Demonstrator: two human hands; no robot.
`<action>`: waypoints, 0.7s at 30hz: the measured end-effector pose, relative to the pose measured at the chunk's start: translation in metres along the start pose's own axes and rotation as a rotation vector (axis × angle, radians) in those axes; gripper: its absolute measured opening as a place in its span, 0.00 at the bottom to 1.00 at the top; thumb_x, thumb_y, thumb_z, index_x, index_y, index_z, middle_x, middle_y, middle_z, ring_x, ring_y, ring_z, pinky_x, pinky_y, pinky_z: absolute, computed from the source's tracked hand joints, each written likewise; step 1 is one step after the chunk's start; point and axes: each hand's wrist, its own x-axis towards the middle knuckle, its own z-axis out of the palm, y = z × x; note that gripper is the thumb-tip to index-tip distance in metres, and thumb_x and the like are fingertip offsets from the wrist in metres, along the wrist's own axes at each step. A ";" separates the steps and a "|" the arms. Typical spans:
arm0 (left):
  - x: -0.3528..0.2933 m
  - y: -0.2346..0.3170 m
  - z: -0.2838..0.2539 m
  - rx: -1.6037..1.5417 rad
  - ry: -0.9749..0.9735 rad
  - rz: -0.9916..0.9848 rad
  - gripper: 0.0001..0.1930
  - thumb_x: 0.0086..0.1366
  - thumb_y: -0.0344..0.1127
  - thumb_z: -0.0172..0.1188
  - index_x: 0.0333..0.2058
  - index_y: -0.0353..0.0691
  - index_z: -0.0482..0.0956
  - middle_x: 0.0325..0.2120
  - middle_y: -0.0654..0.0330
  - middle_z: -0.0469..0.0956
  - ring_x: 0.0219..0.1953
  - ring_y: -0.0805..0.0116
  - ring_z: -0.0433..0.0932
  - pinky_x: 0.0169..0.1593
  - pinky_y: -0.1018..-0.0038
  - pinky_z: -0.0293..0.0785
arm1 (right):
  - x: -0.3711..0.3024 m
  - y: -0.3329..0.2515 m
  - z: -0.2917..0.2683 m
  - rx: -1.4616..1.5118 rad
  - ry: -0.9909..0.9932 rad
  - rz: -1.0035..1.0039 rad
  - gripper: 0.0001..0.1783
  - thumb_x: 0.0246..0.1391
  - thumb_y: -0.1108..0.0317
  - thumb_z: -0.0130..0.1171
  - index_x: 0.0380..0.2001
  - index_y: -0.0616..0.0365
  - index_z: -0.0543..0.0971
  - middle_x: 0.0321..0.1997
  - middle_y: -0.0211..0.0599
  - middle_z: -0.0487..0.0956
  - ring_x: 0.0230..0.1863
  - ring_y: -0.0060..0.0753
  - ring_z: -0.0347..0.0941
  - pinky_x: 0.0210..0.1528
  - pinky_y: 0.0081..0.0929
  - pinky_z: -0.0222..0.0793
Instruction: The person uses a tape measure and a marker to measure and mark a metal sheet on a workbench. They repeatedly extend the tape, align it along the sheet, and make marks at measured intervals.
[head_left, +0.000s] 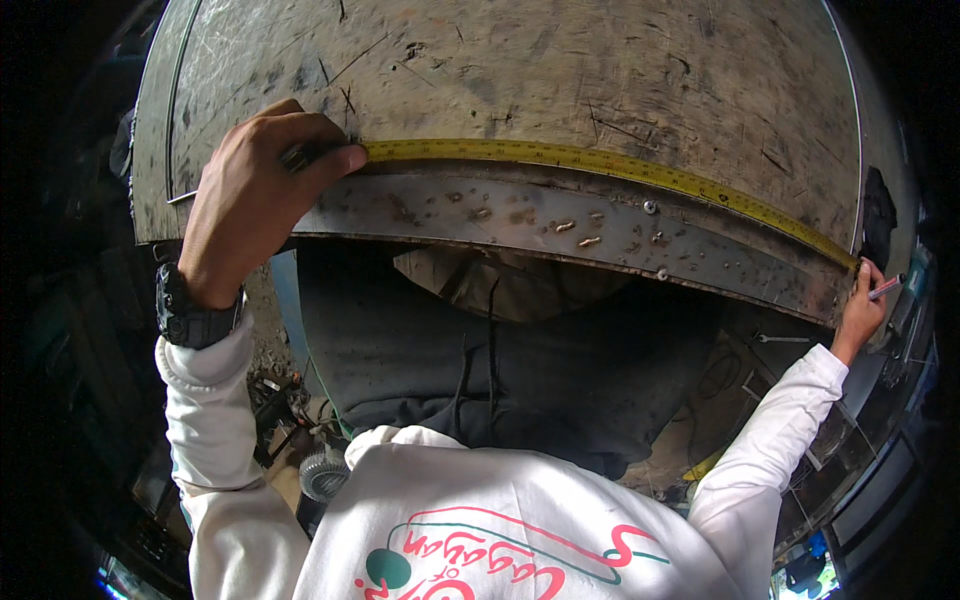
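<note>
A yellow tape measure (560, 155) is stretched across the worn wooden tabletop (520, 70), just behind a metal strip (470, 210) along the near edge. My left hand (262, 175) is closed at the tape's left end, over a dark part mostly covered by the fingers. Thumb and fingers pinch there. At the far right my right hand (864, 308) pinches the tape's other end by the table's corner. A slim pen or marker (886, 288) sticks out from the same hand. The strip carries weld spots and rust stains.
A thin metal rod (175, 95) lies along the table's left side and another rod (856, 110) along its right. Below the right end is a wrench (785, 339). A black cloth-like thing (878, 215) sits beyond the right edge. Tools and cables clutter the floor at lower left.
</note>
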 end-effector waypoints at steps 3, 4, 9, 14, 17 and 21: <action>0.000 0.002 0.002 0.013 0.007 -0.017 0.18 0.68 0.48 0.64 0.40 0.36 0.87 0.34 0.55 0.80 0.33 0.62 0.79 0.40 0.64 0.76 | 0.002 0.001 -0.001 -0.029 -0.005 0.016 0.14 0.65 0.58 0.65 0.42 0.58 0.86 0.22 0.17 0.70 0.21 0.10 0.57 0.23 0.18 0.48; 0.000 0.003 0.003 0.019 0.003 -0.032 0.18 0.68 0.48 0.64 0.40 0.36 0.87 0.34 0.55 0.80 0.33 0.62 0.79 0.40 0.64 0.76 | 0.001 0.000 -0.001 -0.047 0.006 0.006 0.14 0.65 0.58 0.65 0.42 0.58 0.86 0.22 0.17 0.70 0.21 0.11 0.57 0.23 0.18 0.49; -0.001 -0.002 0.006 0.019 0.036 -0.016 0.18 0.68 0.48 0.64 0.39 0.37 0.87 0.33 0.55 0.80 0.33 0.62 0.79 0.40 0.64 0.75 | -0.001 -0.002 0.003 -0.061 0.025 -0.011 0.14 0.65 0.58 0.65 0.42 0.57 0.87 0.21 0.17 0.69 0.21 0.12 0.59 0.24 0.18 0.51; 0.000 0.006 0.005 0.028 0.004 -0.080 0.18 0.68 0.49 0.64 0.40 0.37 0.87 0.33 0.55 0.80 0.33 0.62 0.78 0.41 0.64 0.74 | -0.003 -0.003 0.003 -0.077 0.040 0.002 0.14 0.64 0.58 0.65 0.42 0.58 0.87 0.23 0.18 0.72 0.21 0.11 0.58 0.24 0.19 0.51; 0.001 0.009 0.003 0.020 0.007 -0.090 0.19 0.68 0.49 0.64 0.40 0.37 0.87 0.33 0.56 0.80 0.33 0.62 0.78 0.40 0.64 0.74 | 0.000 0.003 0.001 -0.079 0.028 0.021 0.15 0.64 0.57 0.65 0.42 0.58 0.87 0.27 0.21 0.76 0.24 0.13 0.62 0.28 0.19 0.57; 0.001 0.010 0.003 0.012 0.023 -0.113 0.16 0.64 0.48 0.68 0.38 0.39 0.88 0.34 0.57 0.80 0.34 0.59 0.81 0.42 0.63 0.76 | 0.002 0.009 0.003 -0.110 0.045 -0.064 0.16 0.64 0.57 0.65 0.42 0.60 0.86 0.36 0.28 0.83 0.34 0.20 0.73 0.42 0.22 0.68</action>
